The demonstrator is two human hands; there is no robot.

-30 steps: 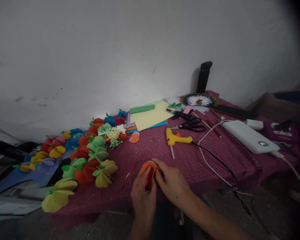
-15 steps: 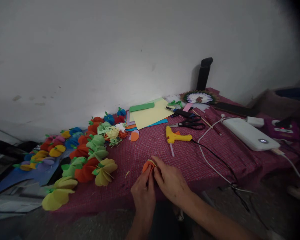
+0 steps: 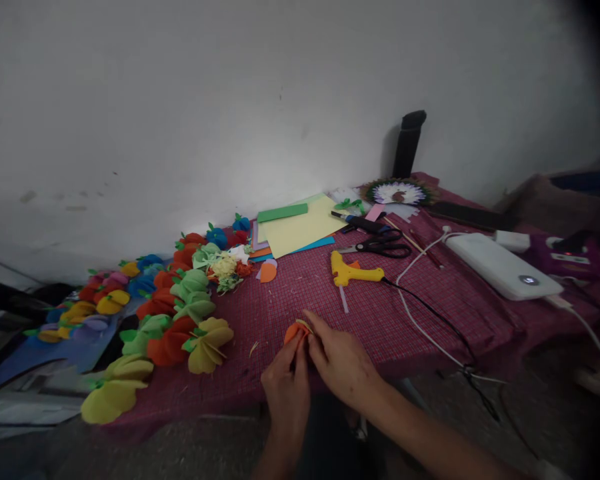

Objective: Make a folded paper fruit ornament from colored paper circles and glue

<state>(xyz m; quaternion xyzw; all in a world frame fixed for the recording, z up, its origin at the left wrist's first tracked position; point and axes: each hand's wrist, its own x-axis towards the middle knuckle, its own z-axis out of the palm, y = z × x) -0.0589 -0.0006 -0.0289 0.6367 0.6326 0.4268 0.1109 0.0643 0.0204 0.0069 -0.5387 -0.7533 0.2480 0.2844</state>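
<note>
My left hand [image 3: 286, 390] and my right hand [image 3: 340, 363] meet at the near edge of the table, both pinching a small folded orange paper piece [image 3: 295, 330] between their fingertips. A thin pale stick or strip lies across the top of the orange paper. The hands hide most of the paper. Left of my hands lie finished paper flowers, with a yellow-green one [image 3: 207, 343] and an orange one [image 3: 173, 341] nearest.
A maroon checked cloth [image 3: 380, 313] covers the table. On it lie a yellow glue gun [image 3: 350, 272] with a black cord, black scissors [image 3: 383, 247], coloured paper sheets [image 3: 300, 230], a white power bank [image 3: 503, 265] and white cables. More paper flowers [image 3: 110, 297] run along the left. A wall stands behind.
My hands have pressed the orange paper more tightly together and stayed in place. The view has tilted slightly.
</note>
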